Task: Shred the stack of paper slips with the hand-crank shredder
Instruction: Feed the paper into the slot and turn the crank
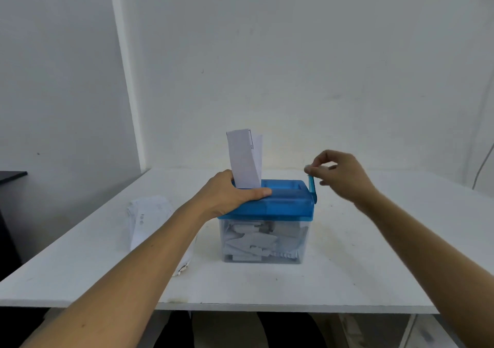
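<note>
Hands (232, 195) (340, 174) on shredder (288, 204) (slip (244, 160) upright)

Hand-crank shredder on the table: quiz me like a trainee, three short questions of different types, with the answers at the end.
1. True or false: the clear bin under the blue lid already holds paper shreds.
2. Short answer: on which side of the shredder do the spare slips lie on the table?
3. Pick one: the right hand pinches A) the spare slips, B) the top of the crank handle, C) the clear bin.

Key: 1 true. 2 on the person's left. 3 B.
</note>
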`<state>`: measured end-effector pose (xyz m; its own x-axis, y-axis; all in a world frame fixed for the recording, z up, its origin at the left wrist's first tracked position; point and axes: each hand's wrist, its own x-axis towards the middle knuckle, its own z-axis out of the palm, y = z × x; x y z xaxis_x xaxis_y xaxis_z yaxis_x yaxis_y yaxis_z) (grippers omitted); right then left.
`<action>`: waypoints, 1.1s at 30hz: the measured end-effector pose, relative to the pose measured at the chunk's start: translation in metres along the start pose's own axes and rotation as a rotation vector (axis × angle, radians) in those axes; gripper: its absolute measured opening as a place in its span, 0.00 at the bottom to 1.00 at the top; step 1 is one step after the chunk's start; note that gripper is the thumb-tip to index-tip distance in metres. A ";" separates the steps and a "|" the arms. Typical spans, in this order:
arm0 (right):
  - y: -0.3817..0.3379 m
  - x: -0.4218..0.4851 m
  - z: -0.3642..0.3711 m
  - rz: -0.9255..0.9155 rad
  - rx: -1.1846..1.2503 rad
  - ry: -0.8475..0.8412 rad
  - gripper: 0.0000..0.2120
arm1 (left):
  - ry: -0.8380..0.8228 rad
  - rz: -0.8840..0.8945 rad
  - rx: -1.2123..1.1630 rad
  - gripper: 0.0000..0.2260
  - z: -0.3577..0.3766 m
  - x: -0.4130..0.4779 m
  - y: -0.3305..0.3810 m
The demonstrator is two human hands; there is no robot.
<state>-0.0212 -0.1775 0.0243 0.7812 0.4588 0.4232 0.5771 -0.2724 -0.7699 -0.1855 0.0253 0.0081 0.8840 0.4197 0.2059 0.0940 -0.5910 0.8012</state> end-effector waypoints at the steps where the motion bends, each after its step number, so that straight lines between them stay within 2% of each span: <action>1: 0.008 -0.002 0.008 0.005 0.039 0.041 0.09 | -0.017 0.005 0.015 0.44 -0.001 -0.001 0.000; 4: 0.027 -0.011 0.028 0.000 0.154 0.141 0.08 | -0.060 0.011 0.056 0.51 -0.003 -0.002 -0.002; 6: 0.036 -0.016 0.036 -0.008 0.169 0.130 0.06 | -0.064 0.010 0.056 0.51 -0.004 -0.001 -0.003; 9: 0.051 -0.030 0.044 0.010 0.037 0.013 0.05 | -0.049 0.014 0.055 0.49 -0.002 -0.001 -0.004; 15: 0.052 -0.062 0.042 0.039 -0.230 -0.220 0.17 | -0.007 0.038 0.005 0.40 0.001 -0.004 -0.002; 17: 0.045 -0.069 0.036 0.060 -0.319 -0.311 0.17 | -0.011 0.032 0.004 0.38 0.001 -0.005 0.000; 21: 0.010 -0.076 0.000 0.080 -0.459 -0.548 0.12 | -0.008 0.010 0.016 0.41 0.000 -0.003 -0.001; 23: -0.015 -0.075 -0.022 0.054 -0.494 -0.606 0.09 | -0.018 0.001 0.027 0.42 -0.001 -0.001 -0.002; 29: -0.058 -0.051 -0.063 -0.093 -0.438 -0.480 0.08 | -0.037 0.004 0.063 0.48 -0.001 0.004 -0.004; 33: -0.035 -0.019 -0.049 -0.086 -0.081 -0.187 0.12 | -0.048 0.005 0.053 0.47 -0.002 0.004 -0.006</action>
<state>-0.0444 -0.2179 0.0668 0.6750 0.6303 0.3836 0.6627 -0.2895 -0.6906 -0.1829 0.0318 0.0054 0.9052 0.3843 0.1815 0.1128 -0.6290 0.7692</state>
